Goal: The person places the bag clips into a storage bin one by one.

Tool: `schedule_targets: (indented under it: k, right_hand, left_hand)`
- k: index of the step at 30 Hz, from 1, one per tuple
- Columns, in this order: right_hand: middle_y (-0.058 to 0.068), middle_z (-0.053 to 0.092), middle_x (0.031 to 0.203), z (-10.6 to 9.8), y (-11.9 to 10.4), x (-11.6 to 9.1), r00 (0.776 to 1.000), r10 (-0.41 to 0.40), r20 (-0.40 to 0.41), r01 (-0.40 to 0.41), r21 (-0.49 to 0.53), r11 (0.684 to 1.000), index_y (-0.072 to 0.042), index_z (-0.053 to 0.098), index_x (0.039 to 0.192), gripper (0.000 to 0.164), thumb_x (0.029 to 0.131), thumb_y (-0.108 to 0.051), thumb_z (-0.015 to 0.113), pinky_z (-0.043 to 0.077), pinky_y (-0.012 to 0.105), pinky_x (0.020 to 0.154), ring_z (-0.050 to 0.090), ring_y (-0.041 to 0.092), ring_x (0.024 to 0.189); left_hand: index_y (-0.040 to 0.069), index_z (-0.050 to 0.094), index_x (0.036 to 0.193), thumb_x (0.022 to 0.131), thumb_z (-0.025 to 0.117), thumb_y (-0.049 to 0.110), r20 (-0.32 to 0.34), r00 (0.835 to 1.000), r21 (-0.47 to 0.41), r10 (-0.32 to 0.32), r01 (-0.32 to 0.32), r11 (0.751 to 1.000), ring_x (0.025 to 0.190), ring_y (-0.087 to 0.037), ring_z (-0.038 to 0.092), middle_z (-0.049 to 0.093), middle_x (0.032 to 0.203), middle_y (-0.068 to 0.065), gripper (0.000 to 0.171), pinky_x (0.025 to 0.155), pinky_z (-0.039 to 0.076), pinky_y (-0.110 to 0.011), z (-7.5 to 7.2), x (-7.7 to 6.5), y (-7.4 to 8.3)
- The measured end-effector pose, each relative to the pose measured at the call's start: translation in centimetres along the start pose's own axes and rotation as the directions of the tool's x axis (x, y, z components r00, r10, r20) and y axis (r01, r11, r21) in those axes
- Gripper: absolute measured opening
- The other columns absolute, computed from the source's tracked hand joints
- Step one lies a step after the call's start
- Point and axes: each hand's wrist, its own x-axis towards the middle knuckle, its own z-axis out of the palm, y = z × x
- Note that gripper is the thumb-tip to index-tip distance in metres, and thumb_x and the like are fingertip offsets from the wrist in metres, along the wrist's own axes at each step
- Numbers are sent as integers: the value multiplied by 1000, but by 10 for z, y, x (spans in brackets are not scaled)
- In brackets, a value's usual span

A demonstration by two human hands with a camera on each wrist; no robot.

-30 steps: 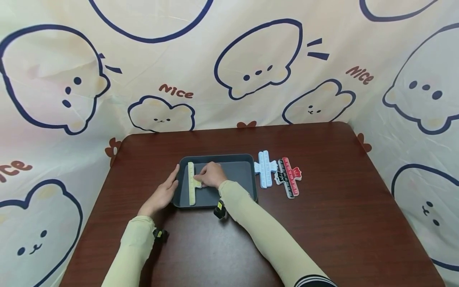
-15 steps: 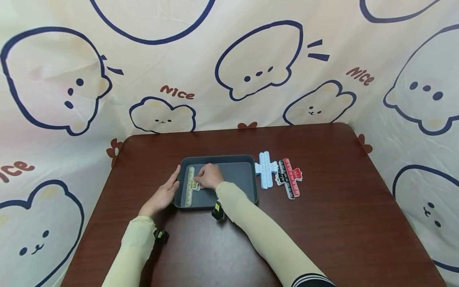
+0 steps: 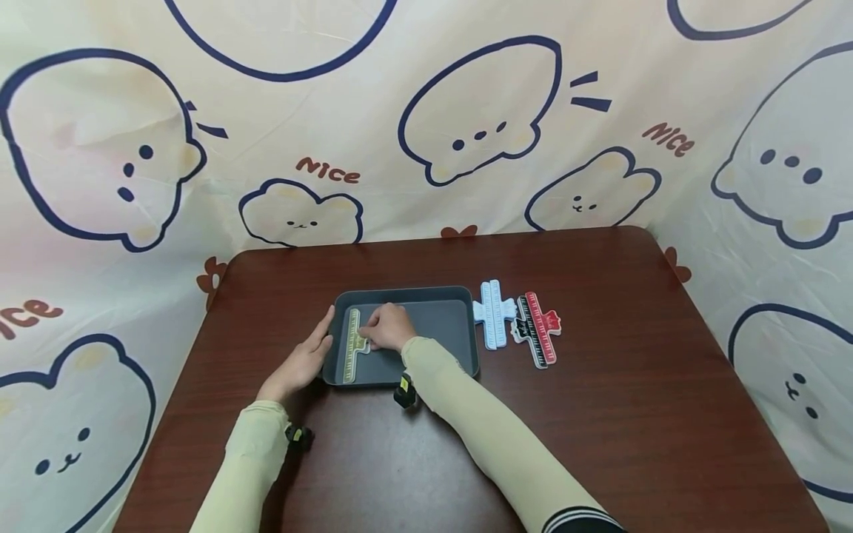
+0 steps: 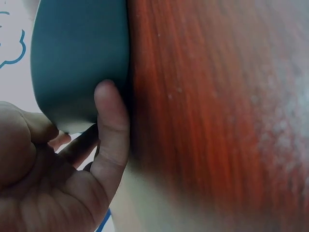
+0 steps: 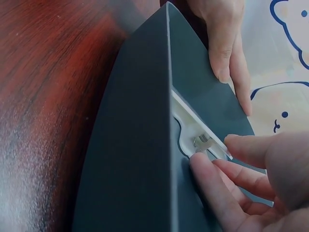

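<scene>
The yellow-green clip [image 3: 352, 346] lies inside the tray [image 3: 443, 326] along its left edge, just left of the right hand's [image 3: 393, 327] fingers, which pinch its handle [image 5: 185, 137]. The left hand's [image 3: 303, 363] straight fingers touch the tray's outer left wall.

Tray [image 3: 440, 322] was matt and smooth — metal or plastic, I couldn't tell | table [image 3: 633, 414] showed wood grain, glossy under the light | yellow clip [image 3: 351, 348] looked plastic, its coiled spring [image 5: 203, 140] metal | sleeves [image 3: 493, 426] were matt cloth | backdrop [image 3: 266, 122] hung faintly creased — fabric-like
</scene>
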Motion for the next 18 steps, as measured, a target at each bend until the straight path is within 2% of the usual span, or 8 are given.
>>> schedule_targets:
  k: [9,18]
  right_hand:
    - [6,78,91,-9,0,-1,999,3,45,-5,62,998,-6,79,109,20,98,-22,75,58,24,66,76,16,72]
    - [10,78,101,-36,0,-17,995,-94,39,91,75,993,-8,78,113,19,99,-19,72,57,26,68,76,21,76]
  left_hand:
    - [25,-5,168,116,27,32,-2,1000,4,-18,18,1000,152,-53,24,6,172,-23,61,120,24,-69,0,0,2]
    - [24,-3,168,116,28,31,-20,1000,32,-10,11,999,152,-51,25,8,172,-23,61,121,24,-67,1,0,1]
